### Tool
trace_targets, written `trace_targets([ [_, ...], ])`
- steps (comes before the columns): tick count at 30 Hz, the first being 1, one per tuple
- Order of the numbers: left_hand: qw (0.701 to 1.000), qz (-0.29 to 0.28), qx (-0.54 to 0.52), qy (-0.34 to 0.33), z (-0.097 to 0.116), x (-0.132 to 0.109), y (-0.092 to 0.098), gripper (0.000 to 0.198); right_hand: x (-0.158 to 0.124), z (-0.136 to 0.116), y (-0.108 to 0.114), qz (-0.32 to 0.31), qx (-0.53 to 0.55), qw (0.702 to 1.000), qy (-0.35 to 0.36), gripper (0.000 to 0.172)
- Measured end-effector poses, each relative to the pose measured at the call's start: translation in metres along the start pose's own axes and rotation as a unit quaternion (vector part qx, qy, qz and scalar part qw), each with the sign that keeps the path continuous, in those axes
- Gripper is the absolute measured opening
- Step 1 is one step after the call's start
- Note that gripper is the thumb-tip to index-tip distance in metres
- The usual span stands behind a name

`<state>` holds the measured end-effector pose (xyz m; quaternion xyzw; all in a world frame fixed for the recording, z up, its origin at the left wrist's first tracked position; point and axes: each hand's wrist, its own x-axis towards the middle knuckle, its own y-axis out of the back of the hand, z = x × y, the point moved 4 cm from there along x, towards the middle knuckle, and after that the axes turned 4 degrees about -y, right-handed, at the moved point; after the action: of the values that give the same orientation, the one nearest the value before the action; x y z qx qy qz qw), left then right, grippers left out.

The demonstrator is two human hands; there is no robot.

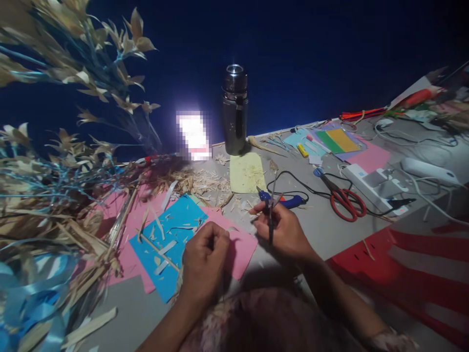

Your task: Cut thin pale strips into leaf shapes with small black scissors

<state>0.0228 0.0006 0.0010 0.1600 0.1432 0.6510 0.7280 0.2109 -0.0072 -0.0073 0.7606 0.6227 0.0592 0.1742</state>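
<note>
My left hand is closed in a loose fist over the pink paper sheet; what it pinches is too small to make out. My right hand is closed around a pair of dark scissors, blades pointing away and up. A thin pale strip reaches from my right fingertips toward the left hand. A blue paper sheet strewn with straw slivers lies just left of my left hand.
Dried straw stems tied with blue ribbon crowd the left side. Further back stand a metal flask, a yellow sheet, a blue glue gun, red scissors, a white power strip and coloured papers. A red chair is at right.
</note>
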Motion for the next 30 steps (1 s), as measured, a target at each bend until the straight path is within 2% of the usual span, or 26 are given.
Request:
trace_targets([
  [2, 1.000, -0.008, -0.011, 0.015, -0.004, 0.000, -0.002, 0.028, -0.003, -0.004, -0.006, -0.074, 0.066, 0.995, -0.015, 0.038],
  [3, 1.000, -0.013, -0.010, 0.015, -0.004, 0.000, -0.004, 0.029, -0.005, -0.006, -0.011, -0.087, 0.076, 0.993, -0.004, 0.038],
  [4, 1.000, -0.018, -0.004, 0.011, -0.003, 0.000, -0.005, 0.029, -0.007, -0.009, -0.015, -0.078, 0.071, 0.994, 0.016, 0.035],
  [7, 0.999, -0.024, 0.035, -0.015, 0.004, -0.001, -0.007, 0.028, -0.010, -0.011, -0.026, 0.006, -0.002, 0.995, 0.101, 0.017],
  [10, 0.998, -0.029, 0.052, -0.026, 0.009, -0.002, -0.006, 0.027, -0.006, -0.009, -0.026, 0.049, -0.061, 0.988, 0.134, 0.013],
  [13, 1.000, -0.006, 0.016, 0.006, 0.004, -0.001, -0.002, 0.027, 0.001, -0.002, -0.010, 0.065, -0.010, 0.996, 0.055, 0.008],
  [16, 0.999, 0.010, -0.032, 0.042, -0.003, 0.001, -0.001, 0.026, 0.003, 0.000, 0.004, 0.024, 0.104, 0.994, -0.029, 0.020],
  [18, 0.998, 0.001, -0.040, 0.041, -0.004, 0.002, -0.002, 0.025, 0.000, -0.005, 0.002, -0.038, 0.114, 0.992, -0.028, 0.030],
  [20, 0.999, -0.010, -0.020, 0.032, -0.001, 0.003, -0.005, 0.025, -0.005, -0.012, -0.005, -0.067, 0.064, 0.996, 0.014, 0.031],
  [22, 0.999, -0.021, 0.007, 0.026, 0.003, 0.003, -0.006, 0.025, -0.007, -0.017, -0.012, -0.044, 0.000, 0.997, 0.061, 0.022],
  [24, 0.999, -0.026, 0.028, 0.019, 0.006, 0.003, -0.006, 0.023, -0.007, -0.018, -0.017, -0.014, -0.032, 0.997, 0.075, 0.011],
  [26, 0.999, -0.019, 0.041, 0.009, 0.007, 0.002, -0.004, 0.022, -0.006, -0.016, -0.021, -0.025, -0.010, 0.999, 0.046, 0.007],
  [30, 1.000, -0.006, 0.005, -0.003, 0.005, 0.003, 0.003, 0.022, -0.004, -0.013, -0.024, -0.066, 0.100, 0.992, -0.030, 0.010],
])
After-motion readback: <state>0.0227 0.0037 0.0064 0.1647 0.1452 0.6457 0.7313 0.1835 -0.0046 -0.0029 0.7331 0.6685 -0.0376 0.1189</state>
